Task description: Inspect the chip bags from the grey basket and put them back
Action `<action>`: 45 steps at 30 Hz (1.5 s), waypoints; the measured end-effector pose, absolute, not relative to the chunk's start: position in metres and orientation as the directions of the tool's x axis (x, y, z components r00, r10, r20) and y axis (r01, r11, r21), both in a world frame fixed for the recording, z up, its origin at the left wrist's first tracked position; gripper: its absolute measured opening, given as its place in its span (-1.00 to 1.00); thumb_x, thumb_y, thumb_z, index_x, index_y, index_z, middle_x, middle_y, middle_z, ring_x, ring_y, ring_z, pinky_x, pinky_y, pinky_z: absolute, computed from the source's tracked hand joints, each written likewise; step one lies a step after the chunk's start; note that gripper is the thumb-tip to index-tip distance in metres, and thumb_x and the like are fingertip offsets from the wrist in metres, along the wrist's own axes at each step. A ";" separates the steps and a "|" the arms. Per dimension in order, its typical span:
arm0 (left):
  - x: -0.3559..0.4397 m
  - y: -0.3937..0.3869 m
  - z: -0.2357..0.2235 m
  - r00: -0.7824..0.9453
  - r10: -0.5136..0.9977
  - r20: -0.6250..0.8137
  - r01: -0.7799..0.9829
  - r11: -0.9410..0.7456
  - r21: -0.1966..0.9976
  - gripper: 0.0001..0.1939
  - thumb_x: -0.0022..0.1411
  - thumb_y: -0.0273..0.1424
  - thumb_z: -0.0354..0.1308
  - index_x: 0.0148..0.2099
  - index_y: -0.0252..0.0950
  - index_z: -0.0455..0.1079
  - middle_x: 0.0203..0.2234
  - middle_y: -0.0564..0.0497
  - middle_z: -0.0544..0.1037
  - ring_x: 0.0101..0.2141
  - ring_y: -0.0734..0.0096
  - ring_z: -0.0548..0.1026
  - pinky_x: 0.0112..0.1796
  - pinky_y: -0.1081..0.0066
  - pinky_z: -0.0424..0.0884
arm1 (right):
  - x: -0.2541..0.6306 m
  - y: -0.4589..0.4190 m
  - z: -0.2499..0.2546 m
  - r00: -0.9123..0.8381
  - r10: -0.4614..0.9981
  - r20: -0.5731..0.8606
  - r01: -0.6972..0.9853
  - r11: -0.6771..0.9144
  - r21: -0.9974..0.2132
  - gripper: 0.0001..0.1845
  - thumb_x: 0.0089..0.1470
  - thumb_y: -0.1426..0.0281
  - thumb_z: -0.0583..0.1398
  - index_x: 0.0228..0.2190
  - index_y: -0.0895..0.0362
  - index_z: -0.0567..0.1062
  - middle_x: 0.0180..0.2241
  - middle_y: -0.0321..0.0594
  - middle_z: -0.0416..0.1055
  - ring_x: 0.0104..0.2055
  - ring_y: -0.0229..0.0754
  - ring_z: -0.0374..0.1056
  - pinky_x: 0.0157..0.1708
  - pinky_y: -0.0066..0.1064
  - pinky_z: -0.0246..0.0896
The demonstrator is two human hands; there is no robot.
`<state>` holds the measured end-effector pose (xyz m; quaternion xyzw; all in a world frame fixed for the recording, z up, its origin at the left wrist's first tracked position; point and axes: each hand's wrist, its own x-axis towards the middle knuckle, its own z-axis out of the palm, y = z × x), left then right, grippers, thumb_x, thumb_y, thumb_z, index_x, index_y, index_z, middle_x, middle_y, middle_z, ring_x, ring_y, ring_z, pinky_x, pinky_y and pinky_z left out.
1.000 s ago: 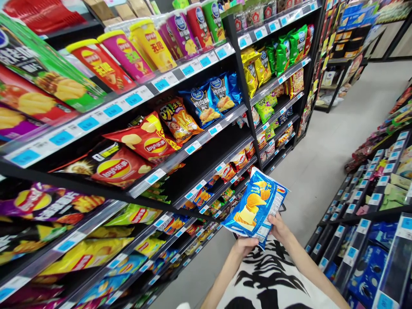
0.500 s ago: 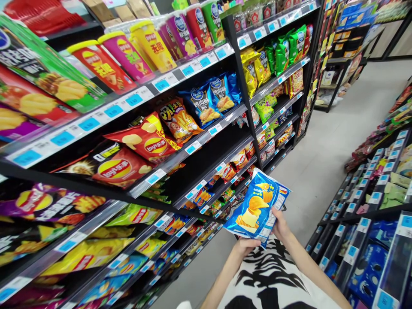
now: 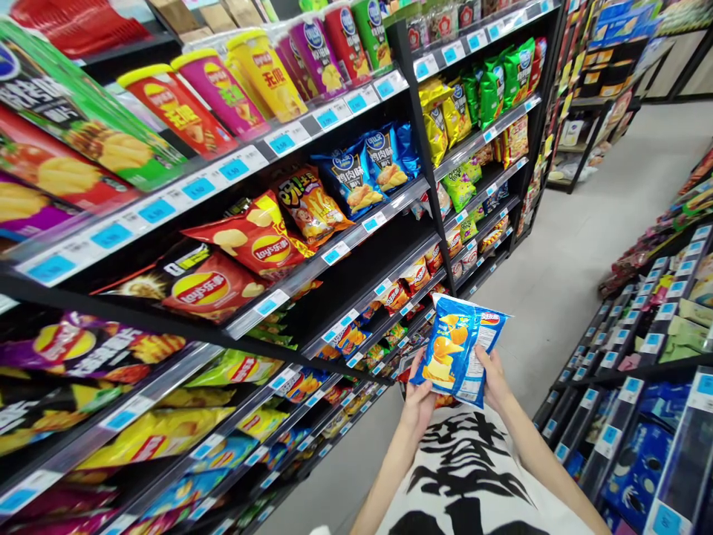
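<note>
While the snack shelf (image 3: 362, 269) slants along our left, we see a lower rack (image 3: 604, 379) on the right and the pale floor (image 3: 549, 275) running between them. Against our black-and-white shirt (image 3: 473, 475), we hold the blue chip bag (image 3: 460, 349) tilted, its upper part beyond our hands and near the shelf's lower tiers. Our left hand (image 3: 419, 405) grasps its left side low down; our right hand (image 3: 495, 377) grips its right edge.

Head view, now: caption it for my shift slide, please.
Two bare hands hold a blue plastic snack bag beside black shelves of colourful packets in a shop aisle.
</note>
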<state>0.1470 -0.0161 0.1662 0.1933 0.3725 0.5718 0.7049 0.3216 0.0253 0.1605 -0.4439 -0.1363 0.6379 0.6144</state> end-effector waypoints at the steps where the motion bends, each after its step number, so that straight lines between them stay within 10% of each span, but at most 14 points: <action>1: 0.147 -0.014 0.168 0.070 0.951 -0.301 -0.673 0.267 0.690 0.00 0.00 -0.20 0.56 0.46 -0.05 0.29 0.36 -0.13 0.46 0.38 -0.16 0.33 0.38 -0.07 0.18 | 0.323 0.026 0.159 0.143 0.905 -0.401 -0.666 -0.212 -0.715 -0.34 -0.25 -0.05 0.58 -0.17 0.04 0.64 -0.20 -0.16 0.74 -0.14 0.17 0.68 -0.14 -0.10 0.64; 18: 0.148 -0.008 0.159 0.158 0.876 -0.455 -0.677 0.432 0.596 -0.29 0.17 -0.18 0.46 0.32 -0.27 0.48 0.25 -0.19 0.58 0.36 -0.16 0.37 0.32 -0.04 0.32 | 0.324 0.028 0.163 0.115 0.896 -0.428 -0.660 -0.253 -0.708 -0.33 -0.21 -0.10 0.56 -0.15 0.03 0.64 -0.13 -0.15 0.74 -0.06 0.20 0.68 -0.08 -0.07 0.66; 45: 0.144 -0.014 0.152 0.132 0.910 -0.394 -0.668 0.375 0.643 -0.12 0.08 -0.24 0.54 0.41 -0.16 0.35 0.24 -0.19 0.58 0.30 -0.20 0.45 0.30 -0.14 0.34 | 0.323 0.028 0.175 0.115 0.875 -0.470 -0.660 -0.287 -0.695 -0.35 -0.22 -0.05 0.57 -0.18 0.06 0.64 -0.17 -0.12 0.75 -0.08 0.22 0.68 -0.09 -0.08 0.67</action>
